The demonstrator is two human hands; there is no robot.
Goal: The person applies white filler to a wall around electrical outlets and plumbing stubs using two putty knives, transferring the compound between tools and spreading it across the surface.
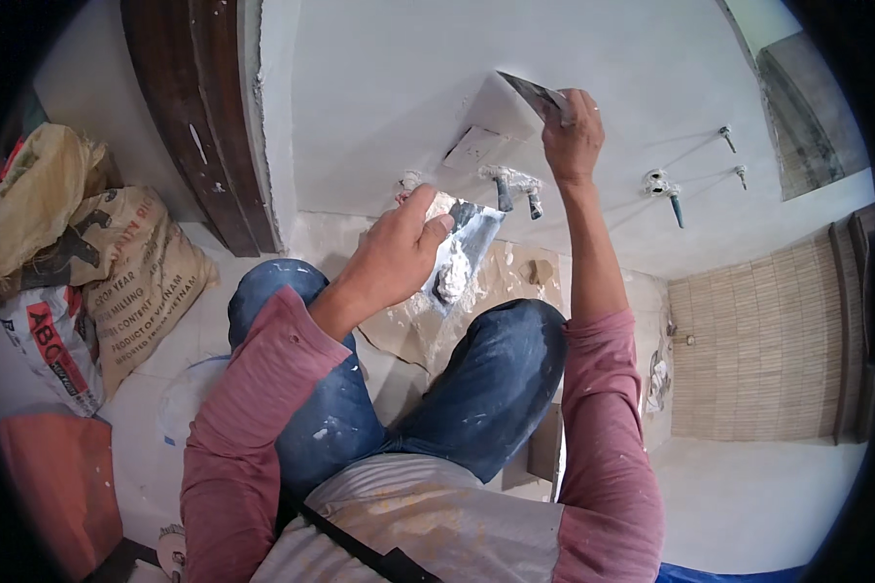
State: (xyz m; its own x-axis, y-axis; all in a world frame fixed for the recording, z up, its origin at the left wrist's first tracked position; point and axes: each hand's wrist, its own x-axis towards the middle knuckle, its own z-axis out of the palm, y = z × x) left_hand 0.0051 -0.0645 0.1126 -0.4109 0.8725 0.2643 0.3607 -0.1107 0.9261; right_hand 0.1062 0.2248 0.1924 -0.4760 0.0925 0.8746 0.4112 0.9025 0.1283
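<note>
My right hand (574, 136) is closed on a putty knife (533, 94), its blade edge against the white wall (399, 97). Lower and to the left, my left hand (396, 248) grips a second, wide putty knife (469, 236). White putty (452, 280) lies in a lump on that blade, with more smeared near my thumb. Behind the left blade, capped pipe stubs (504, 192) stick out of the wall. A pale rectangular patch (476, 146) shows on the wall between the two blades. Both handles are mostly hidden by my fingers.
Another pipe stub (676, 209) and thin fittings (727, 139) project from the wall at right. Putty-spattered brown sheeting (399, 335) covers floor before my knees. Stacked sacks (146, 282) stand at left beside a dark wooden door frame (190, 107). A tiled surface (753, 350) is at right.
</note>
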